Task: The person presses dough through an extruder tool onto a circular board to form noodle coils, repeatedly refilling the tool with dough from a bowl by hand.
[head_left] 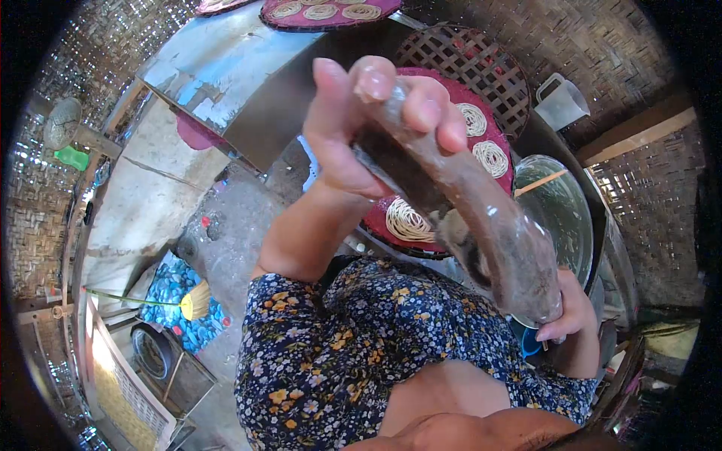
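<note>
Close to the camera, a long grey-brown object [489, 207] runs slantwise from upper left to lower right. Its surface looks wet and smeared, with a dark hollow or gap along one side; its exact kind cannot be told. My left hand [361, 128] grips the upper end, fingers curled over it. At the lower end my right hand [575, 312] holds on, partly hidden behind the object. Behind it lies a round tray with pink-red cloth [391, 214], bearing pale noodle coils [408, 223].
A large metal pot [579, 203] with a wooden stick stands at right, near a white plastic jug [562, 103] and a lattice woven tray [462, 64]. Another coil tray [331, 22] is at the top. A broom [194, 302] and blue pieces [177, 289] are at lower left.
</note>
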